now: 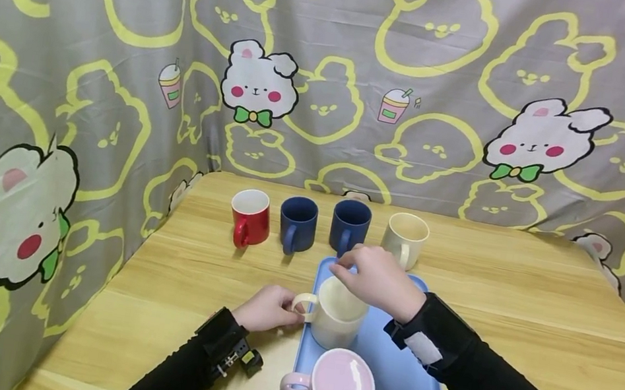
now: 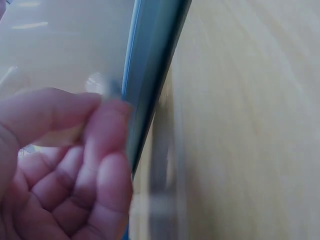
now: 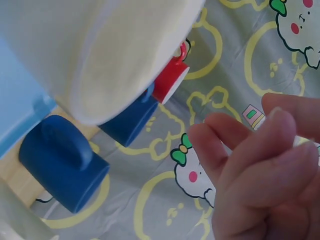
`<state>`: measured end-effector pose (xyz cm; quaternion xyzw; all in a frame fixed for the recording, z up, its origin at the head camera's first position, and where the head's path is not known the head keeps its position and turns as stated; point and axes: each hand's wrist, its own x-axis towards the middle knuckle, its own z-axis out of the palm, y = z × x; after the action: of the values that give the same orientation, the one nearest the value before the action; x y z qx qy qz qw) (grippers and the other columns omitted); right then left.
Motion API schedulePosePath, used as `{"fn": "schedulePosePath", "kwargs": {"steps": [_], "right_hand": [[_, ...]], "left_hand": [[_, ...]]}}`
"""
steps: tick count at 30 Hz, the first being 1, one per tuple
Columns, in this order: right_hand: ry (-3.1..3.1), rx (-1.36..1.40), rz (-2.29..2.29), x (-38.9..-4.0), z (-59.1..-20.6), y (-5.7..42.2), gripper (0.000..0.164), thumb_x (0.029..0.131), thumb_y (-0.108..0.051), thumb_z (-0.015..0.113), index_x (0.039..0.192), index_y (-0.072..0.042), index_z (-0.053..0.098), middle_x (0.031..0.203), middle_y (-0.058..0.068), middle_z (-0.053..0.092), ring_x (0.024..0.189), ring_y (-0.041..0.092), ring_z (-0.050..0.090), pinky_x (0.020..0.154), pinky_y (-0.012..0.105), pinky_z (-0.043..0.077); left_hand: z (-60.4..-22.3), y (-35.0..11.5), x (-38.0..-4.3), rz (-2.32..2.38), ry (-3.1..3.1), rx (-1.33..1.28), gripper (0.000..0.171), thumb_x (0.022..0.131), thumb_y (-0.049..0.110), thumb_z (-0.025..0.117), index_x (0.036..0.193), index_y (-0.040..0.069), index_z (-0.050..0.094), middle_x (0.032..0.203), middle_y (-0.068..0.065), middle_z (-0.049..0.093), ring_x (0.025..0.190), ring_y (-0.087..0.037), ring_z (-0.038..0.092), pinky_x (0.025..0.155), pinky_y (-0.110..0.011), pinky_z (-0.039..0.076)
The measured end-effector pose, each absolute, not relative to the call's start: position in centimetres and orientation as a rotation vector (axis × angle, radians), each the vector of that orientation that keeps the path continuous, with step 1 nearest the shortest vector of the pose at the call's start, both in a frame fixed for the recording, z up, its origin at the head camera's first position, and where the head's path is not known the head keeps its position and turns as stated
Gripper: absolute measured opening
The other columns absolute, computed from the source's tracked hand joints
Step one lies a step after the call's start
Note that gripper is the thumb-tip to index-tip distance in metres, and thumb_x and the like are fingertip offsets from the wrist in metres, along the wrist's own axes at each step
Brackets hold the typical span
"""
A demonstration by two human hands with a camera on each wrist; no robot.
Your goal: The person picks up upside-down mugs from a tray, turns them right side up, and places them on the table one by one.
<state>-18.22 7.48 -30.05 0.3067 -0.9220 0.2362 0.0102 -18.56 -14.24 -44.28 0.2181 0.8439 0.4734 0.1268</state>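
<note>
A cream mug [image 1: 339,315] stands on the blue tray [image 1: 394,360], its handle pointing left. My left hand [image 1: 270,309] pinches that handle at the tray's left edge; in the left wrist view, the thumb and fingers [image 2: 107,120] meet close beside the tray rim. Above the mug's rim, my right hand [image 1: 376,276] hovers with loosely bent fingers and nothing in them. The right wrist view has the mug's pale rim [image 3: 145,60] large at upper left, apart from the right hand [image 3: 270,175]. Nearer me on the tray is a pink mug [image 1: 342,389], handle also to the left.
Behind the tray stand a red mug [image 1: 251,218] with a white inside, a navy mug [image 1: 298,223], a second navy mug [image 1: 350,224] and another cream mug [image 1: 406,238] in a row. A patterned grey curtain [image 1: 336,25] borders the wooden table [image 1: 516,283] at the back and left.
</note>
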Motion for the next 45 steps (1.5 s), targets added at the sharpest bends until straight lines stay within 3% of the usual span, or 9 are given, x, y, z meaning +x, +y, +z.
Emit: {"fn": "schedulePosePath", "kwargs": {"steps": [4, 7, 9, 12, 16, 29, 34, 39, 45], "right_hand": [[-2.877, 0.939, 0.685, -18.1, -30.9, 8.0, 0.020, 0.093, -0.018, 0.065, 0.096, -0.001, 0.076, 0.090, 0.009, 0.069, 0.082, 0.023, 0.064, 0.068, 0.035, 0.052], [-2.847, 0.919, 0.502, -17.8, -31.8, 8.5, 0.031, 0.093, -0.027, 0.065, 0.107, 0.000, 0.073, 0.110, 0.018, 0.067, 0.103, 0.034, 0.062, 0.085, 0.048, 0.051], [-2.841, 0.891, 0.355, -17.7, -32.4, 8.9, 0.044, 0.094, -0.038, 0.062, 0.121, -0.003, 0.067, 0.130, 0.023, 0.057, 0.124, 0.041, 0.049, 0.099, 0.060, 0.038], [-2.880, 0.847, 0.230, -17.5, -33.1, 9.6, 0.059, 0.095, -0.050, 0.055, 0.139, -0.010, 0.055, 0.151, 0.024, 0.033, 0.141, 0.046, 0.019, 0.104, 0.073, 0.013], [-2.930, 0.829, 0.273, -17.5, -33.7, 10.3, 0.063, 0.097, -0.052, 0.048, 0.147, -0.015, 0.044, 0.156, 0.023, 0.021, 0.144, 0.045, 0.005, 0.103, 0.074, -0.002], [-2.971, 0.812, 0.366, -17.3, -33.4, 11.3, 0.059, 0.099, -0.047, 0.047, 0.144, -0.009, 0.047, 0.154, 0.026, 0.024, 0.142, 0.049, 0.011, 0.104, 0.074, 0.005], [-2.933, 0.857, 0.508, -17.4, -32.5, 11.7, 0.046, 0.103, -0.036, 0.045, 0.135, -0.004, 0.057, 0.144, 0.029, 0.040, 0.134, 0.049, 0.032, 0.102, 0.068, 0.026], [-2.785, 0.971, 0.640, -18.0, -32.1, 11.7, 0.029, 0.101, -0.021, 0.051, 0.110, -0.001, 0.071, 0.106, 0.017, 0.068, 0.098, 0.031, 0.063, 0.083, 0.046, 0.052], [-2.822, 0.939, 0.878, -18.7, -31.4, 12.0, 0.025, 0.098, -0.022, 0.058, 0.089, -0.005, 0.072, 0.067, -0.003, 0.054, 0.059, 0.011, 0.049, 0.052, 0.026, 0.039]], "left_hand": [[-43.8, -13.8, -18.4, 1.410, 2.515, 0.650, 0.008, 0.084, 0.003, 0.068, 0.076, 0.004, 0.067, 0.058, 0.007, 0.055, 0.053, -0.004, 0.049, 0.049, -0.018, 0.039], [-43.2, -13.5, -18.4, 1.411, 2.548, 0.680, 0.010, 0.083, 0.002, 0.067, 0.074, 0.004, 0.067, 0.058, 0.006, 0.057, 0.055, -0.003, 0.049, 0.052, -0.017, 0.035], [-42.9, -13.3, -18.3, 1.405, 2.550, 0.684, 0.010, 0.083, 0.001, 0.066, 0.074, 0.004, 0.068, 0.059, 0.005, 0.059, 0.055, -0.003, 0.050, 0.051, -0.017, 0.035], [-42.4, -13.1, -18.3, 1.391, 2.557, 0.674, 0.011, 0.084, 0.001, 0.066, 0.074, 0.003, 0.068, 0.060, 0.004, 0.062, 0.056, -0.004, 0.052, 0.052, -0.018, 0.037], [-42.2, -12.9, -18.2, 1.381, 2.573, 0.654, 0.011, 0.085, 0.004, 0.066, 0.074, 0.005, 0.068, 0.060, 0.005, 0.061, 0.056, -0.005, 0.053, 0.052, -0.018, 0.038], [-37.3, -11.1, -19.3, 1.159, 2.754, 0.912, 0.008, 0.084, 0.005, 0.070, 0.076, 0.006, 0.070, 0.062, 0.006, 0.062, 0.055, -0.003, 0.052, 0.051, -0.019, 0.041], [-34.5, -9.6, -19.9, 0.907, 2.875, 1.094, 0.011, 0.085, 0.008, 0.070, 0.074, 0.008, 0.068, 0.050, 0.009, 0.042, 0.047, -0.005, 0.041, 0.048, -0.018, 0.031], [-32.1, -8.3, -20.1, 0.653, 2.952, 1.169, 0.012, 0.087, 0.011, 0.069, 0.075, 0.009, 0.067, 0.053, 0.009, 0.040, 0.052, -0.007, 0.044, 0.052, -0.019, 0.033], [-30.4, -6.8, -20.1, 0.547, 2.943, 1.236, 0.021, 0.090, 0.015, 0.068, 0.070, 0.011, 0.063, 0.053, 0.008, 0.033, 0.053, -0.010, 0.040, 0.052, -0.020, 0.030]]}}
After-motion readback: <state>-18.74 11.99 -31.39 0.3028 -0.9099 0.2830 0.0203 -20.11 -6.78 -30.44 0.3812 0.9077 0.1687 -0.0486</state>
